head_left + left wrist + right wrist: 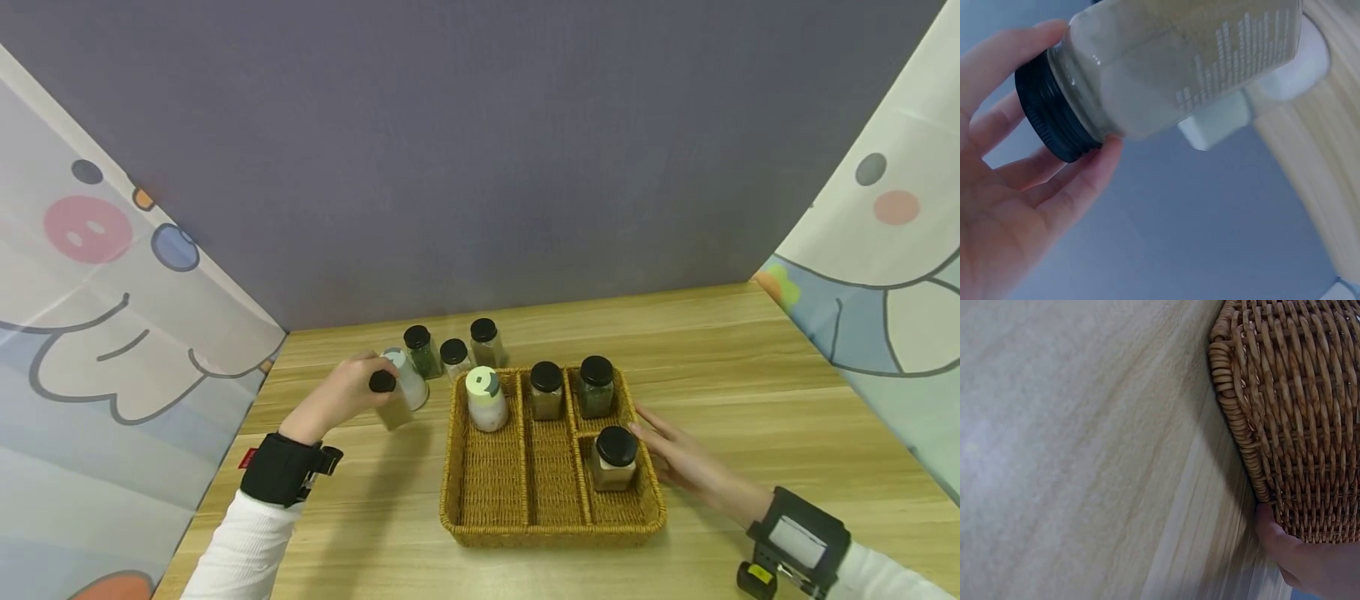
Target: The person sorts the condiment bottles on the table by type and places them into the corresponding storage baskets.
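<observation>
Left hand (341, 396) pinches a tilted, black-lidded jar (395, 410) left of a wicker basket (551, 530); right hand (678, 458) rests against the basket's right side, fingers fairly straight.
Just behind the held jar stands a white bottle (412, 387), though whether they touch is unclear; beyond it a dark green jar (423, 354), a small jar (454, 354) and a taller jar (485, 342) crowd up to the basket's back left corner. Inside, a pale-capped bottle (487, 404) occupies the left compartment, a brownish jar (546, 392) the middle, a green jar (596, 387) the back right and a wide-lidded jar (614, 462) the front right. The wood-grain tabletop (735, 350) meets a plain grey-violet wall (480, 167), flanked by cartoon-printed sheets (900, 250).
</observation>
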A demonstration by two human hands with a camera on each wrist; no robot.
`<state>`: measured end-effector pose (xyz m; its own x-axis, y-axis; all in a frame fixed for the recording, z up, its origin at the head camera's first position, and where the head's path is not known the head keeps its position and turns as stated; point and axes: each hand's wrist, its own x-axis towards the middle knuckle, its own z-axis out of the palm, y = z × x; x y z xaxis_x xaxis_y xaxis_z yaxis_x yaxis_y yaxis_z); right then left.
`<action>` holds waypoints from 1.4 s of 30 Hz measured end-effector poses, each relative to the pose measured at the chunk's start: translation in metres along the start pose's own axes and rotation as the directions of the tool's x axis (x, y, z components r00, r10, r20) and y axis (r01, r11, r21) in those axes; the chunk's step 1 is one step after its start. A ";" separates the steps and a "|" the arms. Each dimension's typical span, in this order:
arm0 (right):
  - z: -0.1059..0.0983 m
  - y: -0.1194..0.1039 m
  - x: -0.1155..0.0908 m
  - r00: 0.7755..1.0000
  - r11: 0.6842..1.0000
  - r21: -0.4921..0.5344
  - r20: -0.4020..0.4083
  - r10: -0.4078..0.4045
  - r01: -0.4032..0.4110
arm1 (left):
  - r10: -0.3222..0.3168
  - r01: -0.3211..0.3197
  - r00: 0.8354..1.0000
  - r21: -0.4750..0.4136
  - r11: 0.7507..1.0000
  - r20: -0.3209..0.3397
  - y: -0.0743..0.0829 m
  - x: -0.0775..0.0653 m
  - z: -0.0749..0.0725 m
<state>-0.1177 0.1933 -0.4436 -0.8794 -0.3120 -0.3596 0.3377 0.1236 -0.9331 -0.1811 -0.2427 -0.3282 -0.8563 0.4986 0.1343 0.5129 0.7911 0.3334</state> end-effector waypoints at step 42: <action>-0.001 0.003 0.002 1.000 1.000 0.004 0.004 -0.004 0.004 | 0.209 -0.209 0.976 -0.016 0.978 0.062 0.067 0.025 -0.008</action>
<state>-0.1183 0.1938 -0.4474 -0.8792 -0.3166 -0.3561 0.3358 0.1187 -0.9344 -0.1690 -0.1803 -0.2953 -0.7247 0.6740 0.1431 0.6792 0.6639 0.3128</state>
